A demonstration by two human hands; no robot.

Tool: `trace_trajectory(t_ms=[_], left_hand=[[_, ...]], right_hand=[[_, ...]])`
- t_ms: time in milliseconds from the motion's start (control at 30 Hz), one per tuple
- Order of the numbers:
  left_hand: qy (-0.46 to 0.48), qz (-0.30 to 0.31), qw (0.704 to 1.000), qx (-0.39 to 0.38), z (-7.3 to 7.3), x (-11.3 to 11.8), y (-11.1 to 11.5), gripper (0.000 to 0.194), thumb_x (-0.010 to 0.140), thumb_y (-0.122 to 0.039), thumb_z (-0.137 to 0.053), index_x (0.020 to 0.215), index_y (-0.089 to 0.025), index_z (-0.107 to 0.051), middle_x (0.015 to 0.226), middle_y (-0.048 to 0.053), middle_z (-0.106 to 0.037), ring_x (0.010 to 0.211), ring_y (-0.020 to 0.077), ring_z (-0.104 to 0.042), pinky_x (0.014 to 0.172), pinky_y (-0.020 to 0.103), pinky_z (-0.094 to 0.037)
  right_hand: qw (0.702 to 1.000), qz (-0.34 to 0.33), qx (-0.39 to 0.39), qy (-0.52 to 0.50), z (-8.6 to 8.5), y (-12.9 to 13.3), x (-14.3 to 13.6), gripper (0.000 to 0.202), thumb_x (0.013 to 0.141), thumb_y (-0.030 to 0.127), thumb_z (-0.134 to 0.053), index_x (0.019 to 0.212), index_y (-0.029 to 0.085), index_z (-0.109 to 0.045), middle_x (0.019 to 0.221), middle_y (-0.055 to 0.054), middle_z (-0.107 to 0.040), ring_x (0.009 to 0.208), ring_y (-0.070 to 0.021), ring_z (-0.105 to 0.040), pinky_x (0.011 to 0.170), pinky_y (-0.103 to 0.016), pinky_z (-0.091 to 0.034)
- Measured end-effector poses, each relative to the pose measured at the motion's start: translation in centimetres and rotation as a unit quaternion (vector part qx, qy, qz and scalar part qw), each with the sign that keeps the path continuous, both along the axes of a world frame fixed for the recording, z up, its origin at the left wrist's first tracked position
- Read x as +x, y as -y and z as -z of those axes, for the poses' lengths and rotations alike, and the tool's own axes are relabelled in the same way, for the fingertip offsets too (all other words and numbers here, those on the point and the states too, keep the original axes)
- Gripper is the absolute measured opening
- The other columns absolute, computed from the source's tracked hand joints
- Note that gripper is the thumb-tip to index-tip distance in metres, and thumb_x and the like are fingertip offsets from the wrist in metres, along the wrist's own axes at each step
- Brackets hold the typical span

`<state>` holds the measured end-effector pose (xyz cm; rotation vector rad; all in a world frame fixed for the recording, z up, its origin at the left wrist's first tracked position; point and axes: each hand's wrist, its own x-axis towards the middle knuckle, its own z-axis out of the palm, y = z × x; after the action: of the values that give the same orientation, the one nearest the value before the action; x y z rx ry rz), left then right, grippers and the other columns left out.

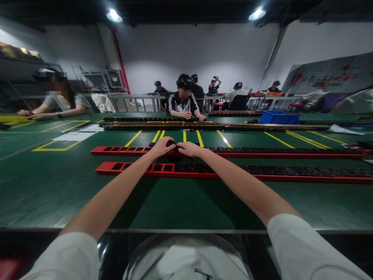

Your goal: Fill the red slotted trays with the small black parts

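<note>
Both of my hands meet at the farther red rail [131,151], which lies crosswise on the green table. My left hand [163,146] has its fingers closed on a small black part [170,145]. My right hand [189,149] touches the same spot from the right, its fingers pressed together; what they hold is too small to make out. Dark pieces fill the rail's slots to the right of my hands, and open slots show at its left. Nearer to me lies a second red rail [106,168], similarly filled on its right part, partly hidden behind my forearms.
Beyond my hands, long dark rails [131,125] cross the green table [180,202]. A blue bin [272,117] stands behind them at right. White papers [74,136] lie at left. A person [183,99] works opposite; another [60,95] sits at far left.
</note>
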<state>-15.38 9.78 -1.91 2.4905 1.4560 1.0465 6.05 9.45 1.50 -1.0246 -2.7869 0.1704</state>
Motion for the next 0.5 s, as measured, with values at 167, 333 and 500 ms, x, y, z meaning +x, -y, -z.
trace_trajectory(t_ms=[167, 333, 500], left_hand=[[-0.065, 0.021, 0.998, 0.011, 0.5, -0.26, -0.31, 0.038, 0.08, -0.036, -0.062, 0.113, -0.017, -0.067, 0.108, 0.01, -0.066, 0.104, 0.0258, -0.061, 0.098, 0.041, -0.049], [-0.096, 0.023, 0.995, 0.001, 0.43, -0.31, -0.35, 0.039, 0.079, -0.035, -0.061, 0.113, -0.016, -0.068, 0.106, 0.009, -0.066, 0.101, 0.0256, -0.061, 0.095, 0.04, -0.05], [-0.111, 0.029, 0.993, -0.013, 0.19, -0.34, -0.21, 0.041, 0.081, -0.038, -0.058, 0.114, -0.015, -0.067, 0.107, 0.01, -0.068, 0.102, 0.0271, -0.061, 0.095, 0.042, -0.049]], right_hand=[[1.0, -0.005, -0.003, -0.005, 0.12, -0.11, 0.03, 0.031, 0.1, 0.028, -0.046, 0.126, 0.018, -0.06, 0.126, -0.012, -0.068, 0.107, -0.0248, -0.065, 0.091, -0.032, -0.048], [1.0, 0.003, -0.001, -0.007, 0.0, 0.04, -0.04, 0.027, 0.1, 0.028, -0.049, 0.122, 0.019, -0.062, 0.121, -0.01, -0.071, 0.103, -0.024, -0.067, 0.088, -0.031, -0.049], [1.0, 0.004, 0.003, -0.005, 0.04, -0.01, -0.07, 0.029, 0.1, 0.029, -0.048, 0.124, 0.02, -0.062, 0.123, -0.01, -0.07, 0.104, -0.024, -0.067, 0.088, -0.03, -0.049]])
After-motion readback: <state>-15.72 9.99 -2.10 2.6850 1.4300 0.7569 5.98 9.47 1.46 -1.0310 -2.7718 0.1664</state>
